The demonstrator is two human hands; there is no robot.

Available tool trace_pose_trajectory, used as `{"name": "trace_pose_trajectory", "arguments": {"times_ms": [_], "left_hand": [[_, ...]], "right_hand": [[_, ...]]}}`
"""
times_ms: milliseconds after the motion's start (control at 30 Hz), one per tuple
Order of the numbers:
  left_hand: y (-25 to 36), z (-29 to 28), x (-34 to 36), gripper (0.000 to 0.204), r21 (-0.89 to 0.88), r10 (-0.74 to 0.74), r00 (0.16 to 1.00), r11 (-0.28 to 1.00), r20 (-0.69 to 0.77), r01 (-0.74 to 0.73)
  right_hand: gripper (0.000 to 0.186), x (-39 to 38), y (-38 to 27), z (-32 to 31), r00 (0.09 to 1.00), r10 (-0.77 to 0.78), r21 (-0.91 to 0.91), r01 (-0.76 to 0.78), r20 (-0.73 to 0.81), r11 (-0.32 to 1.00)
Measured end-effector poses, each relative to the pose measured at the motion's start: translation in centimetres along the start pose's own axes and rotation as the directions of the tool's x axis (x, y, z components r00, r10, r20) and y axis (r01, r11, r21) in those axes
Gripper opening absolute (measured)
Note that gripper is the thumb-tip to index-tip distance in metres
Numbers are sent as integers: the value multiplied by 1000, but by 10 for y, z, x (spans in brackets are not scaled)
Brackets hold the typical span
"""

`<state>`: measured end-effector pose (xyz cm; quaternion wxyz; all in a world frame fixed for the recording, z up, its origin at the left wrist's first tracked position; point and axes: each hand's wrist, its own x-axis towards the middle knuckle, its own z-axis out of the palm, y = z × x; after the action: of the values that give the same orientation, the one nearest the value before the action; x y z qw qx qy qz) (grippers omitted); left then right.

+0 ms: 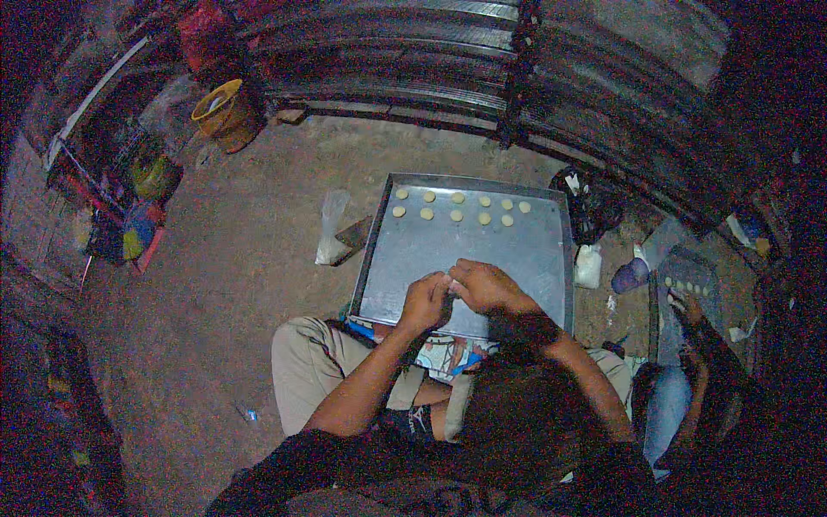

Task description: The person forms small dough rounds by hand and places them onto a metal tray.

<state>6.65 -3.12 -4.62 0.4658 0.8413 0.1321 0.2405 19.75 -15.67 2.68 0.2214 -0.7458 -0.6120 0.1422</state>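
Observation:
A large metal baking tray (422,259) lies in front of me, its near edge over my crossed legs. Two rows of small pale dough discs (457,215) lie flat along its far side. My left hand (426,302) and my right hand (488,287) meet above the near half of the tray, fingers closed toward each other. A small pale piece of dough (454,285) shows between the fingertips, mostly hidden by them. A patterned blue and white cloth or bag (448,353) shows under the tray's near edge.
To the right, a co-worker's hand (687,306) is over another tray (668,332) with discs. Beside my tray are a purple cup (630,276), a white packet (588,265) and a black bag (594,211). A clear bag (332,226) lies left; a yellow bucket (230,117) stands far left.

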Motion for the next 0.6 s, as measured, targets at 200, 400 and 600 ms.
{"name": "trace_pose_trajectory", "arguments": {"times_ms": [200,400,600], "left_hand": [[-22,7,3,30,-765,-403,879,472,254,438],[37,-23,8,25,-779,-394,851,383,348,496],[11,-21,6,26,-369,-236,970,898,55,239]], "right_hand": [[27,2,-11,-4,983,-17,96,35,-184,995],[36,-4,-18,-13,941,13,151,40,-338,988],[36,-3,-9,-12,960,-9,177,61,-281,982]]}}
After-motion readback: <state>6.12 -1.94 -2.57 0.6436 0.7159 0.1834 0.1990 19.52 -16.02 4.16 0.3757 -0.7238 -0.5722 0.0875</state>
